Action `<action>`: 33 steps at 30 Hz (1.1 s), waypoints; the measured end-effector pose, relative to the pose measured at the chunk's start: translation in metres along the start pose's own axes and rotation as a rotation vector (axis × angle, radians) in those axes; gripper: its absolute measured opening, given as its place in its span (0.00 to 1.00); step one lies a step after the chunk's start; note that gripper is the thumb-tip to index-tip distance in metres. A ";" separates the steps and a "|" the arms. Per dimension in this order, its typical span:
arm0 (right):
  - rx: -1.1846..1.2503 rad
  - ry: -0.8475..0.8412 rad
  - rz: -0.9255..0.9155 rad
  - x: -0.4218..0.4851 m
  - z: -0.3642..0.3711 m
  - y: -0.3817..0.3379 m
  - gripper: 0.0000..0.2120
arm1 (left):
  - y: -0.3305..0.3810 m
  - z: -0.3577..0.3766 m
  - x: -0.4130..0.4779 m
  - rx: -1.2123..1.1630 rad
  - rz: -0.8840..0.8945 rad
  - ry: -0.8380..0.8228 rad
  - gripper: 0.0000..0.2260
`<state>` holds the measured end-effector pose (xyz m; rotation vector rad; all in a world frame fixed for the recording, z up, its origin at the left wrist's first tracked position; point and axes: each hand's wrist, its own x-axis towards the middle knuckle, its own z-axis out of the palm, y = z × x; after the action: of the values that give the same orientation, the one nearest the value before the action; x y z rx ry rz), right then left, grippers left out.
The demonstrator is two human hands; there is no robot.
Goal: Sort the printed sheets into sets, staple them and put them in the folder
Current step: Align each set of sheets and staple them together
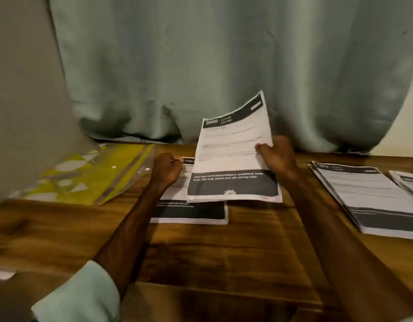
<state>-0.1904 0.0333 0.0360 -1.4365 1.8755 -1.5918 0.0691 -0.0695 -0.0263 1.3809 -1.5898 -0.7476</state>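
My right hand (278,156) pinches the right edge of a thin set of printed sheets (233,154) headed "3800" and holds it tilted up above the wooden table (212,252). Under it lies a flat stack of printed sheets (189,211) with a black band at the bottom. My left hand (167,169) is curled at the upper left part of that stack; whether it holds a sheet I cannot tell. A yellow clear plastic folder (91,177) lies at the left. No stapler is in view.
Two more stacks of printed sheets lie on the right, one large stack (372,201) and another (407,180) cut off by the frame edge. A grey-green curtain (200,66) hangs behind the table. A small white slip (2,274) lies at the near left.
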 end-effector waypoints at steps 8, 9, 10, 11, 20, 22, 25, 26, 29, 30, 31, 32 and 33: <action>0.103 -0.245 0.148 -0.014 0.111 0.025 0.14 | -0.035 -0.054 0.003 0.028 -0.088 -0.026 0.10; 0.083 -0.268 0.144 -0.015 0.116 0.026 0.14 | -0.040 -0.057 0.005 0.049 -0.079 -0.018 0.13; 0.065 -0.284 0.138 -0.015 0.120 0.027 0.14 | -0.041 -0.059 0.004 0.065 -0.071 -0.001 0.14; 0.048 -0.289 0.135 -0.015 0.124 0.030 0.15 | -0.043 -0.061 0.004 0.078 -0.073 0.017 0.15; -0.142 -0.226 0.013 -0.018 0.125 0.048 0.16 | -0.046 -0.062 0.008 0.352 -0.049 0.064 0.17; -0.161 -0.191 0.006 -0.015 0.123 0.050 0.17 | -0.043 -0.060 0.008 0.383 -0.035 0.065 0.15; -0.173 -0.163 -0.005 -0.012 0.120 0.051 0.19 | -0.037 -0.059 0.008 0.376 -0.022 0.062 0.15; -0.185 -0.160 -0.007 -0.013 0.119 0.052 0.19 | -0.035 -0.058 0.006 0.391 -0.020 0.057 0.15; -0.252 -0.169 -0.024 -0.017 0.117 0.057 0.17 | -0.037 -0.055 0.006 0.438 -0.026 0.047 0.16; -0.267 -0.175 -0.023 -0.018 0.116 0.059 0.16 | -0.039 -0.055 0.005 0.452 -0.032 0.045 0.16; -0.279 -0.175 -0.025 -0.019 0.116 0.062 0.16 | -0.040 -0.055 0.004 0.460 -0.040 0.050 0.16; -0.288 -0.173 -0.027 -0.020 0.116 0.062 0.16 | -0.041 -0.055 0.003 0.472 -0.056 0.056 0.17; -0.291 -0.170 -0.029 -0.021 0.116 0.062 0.16 | -0.043 -0.054 0.003 0.496 -0.067 0.059 0.17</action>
<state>-0.1249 -0.0234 -0.0653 -1.6645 2.0543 -1.2005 0.1369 -0.0750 -0.0393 1.7961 -1.7602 -0.3531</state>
